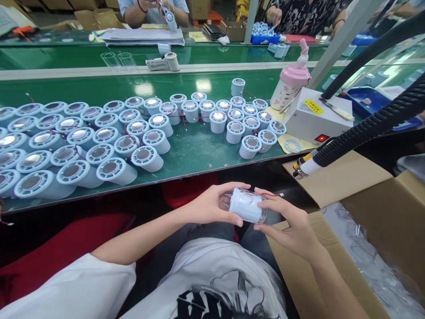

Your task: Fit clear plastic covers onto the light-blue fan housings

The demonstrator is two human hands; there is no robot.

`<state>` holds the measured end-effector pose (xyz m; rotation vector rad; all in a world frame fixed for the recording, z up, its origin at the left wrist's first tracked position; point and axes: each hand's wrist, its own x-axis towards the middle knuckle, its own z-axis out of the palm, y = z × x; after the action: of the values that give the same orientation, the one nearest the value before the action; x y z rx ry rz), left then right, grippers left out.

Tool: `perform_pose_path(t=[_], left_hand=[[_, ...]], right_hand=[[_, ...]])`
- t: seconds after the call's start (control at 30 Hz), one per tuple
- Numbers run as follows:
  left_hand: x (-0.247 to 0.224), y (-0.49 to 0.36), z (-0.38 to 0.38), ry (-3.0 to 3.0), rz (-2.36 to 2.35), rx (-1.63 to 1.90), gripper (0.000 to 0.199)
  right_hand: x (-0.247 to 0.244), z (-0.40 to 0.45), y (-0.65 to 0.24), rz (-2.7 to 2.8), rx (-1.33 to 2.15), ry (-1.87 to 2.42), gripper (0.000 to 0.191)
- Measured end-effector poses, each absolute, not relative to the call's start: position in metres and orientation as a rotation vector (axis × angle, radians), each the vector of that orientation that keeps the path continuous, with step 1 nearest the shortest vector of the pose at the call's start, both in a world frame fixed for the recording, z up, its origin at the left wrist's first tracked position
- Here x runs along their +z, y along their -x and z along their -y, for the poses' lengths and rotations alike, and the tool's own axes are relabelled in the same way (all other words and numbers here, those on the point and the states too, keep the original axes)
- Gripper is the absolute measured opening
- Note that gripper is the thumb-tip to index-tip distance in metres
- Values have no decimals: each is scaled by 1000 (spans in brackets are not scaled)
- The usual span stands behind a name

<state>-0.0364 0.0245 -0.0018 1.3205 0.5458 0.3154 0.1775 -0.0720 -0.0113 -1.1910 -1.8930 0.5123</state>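
Above my lap I hold a light-blue cylindrical housing (245, 206) on its side, between both hands. My left hand (212, 204) wraps its left end, thumb in front and fingers behind. At the other end, my right hand (294, 221) closes round it with thumb and fingers, where a clear plastic piece (264, 216) shows at the rim. How far the clear piece goes over the housing I cannot tell. A thin red wire (270, 194) with a small white connector runs out over my right fingers. Many similar blue housings (148, 158) stand on the green bench ahead.
A cardboard box (378, 212) of clear plastic parts stands at my right. Above it hang a black ribbed hose (358, 128) and a white machine (318, 116) with a lit red switch. A pink-lidded bottle (288, 86) stands beside it. Co-workers sit across the bench.
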Motion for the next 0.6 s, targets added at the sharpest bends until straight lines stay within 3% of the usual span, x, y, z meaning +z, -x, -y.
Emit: perform_pose_path(t=[0.27,0.5,0.6], left_hand=[[9,49,-22,-1453,-669,371,58],[11,52,-16,-1390,-643,277,49],[9,55,-16,-1213,-612,378,49]], right_hand=[[-22,95,-208,1700,627,1328,46],[-42,111,-211,1823,-261,1591,44],[-51,122,-215,1630,-449,1704,47]])
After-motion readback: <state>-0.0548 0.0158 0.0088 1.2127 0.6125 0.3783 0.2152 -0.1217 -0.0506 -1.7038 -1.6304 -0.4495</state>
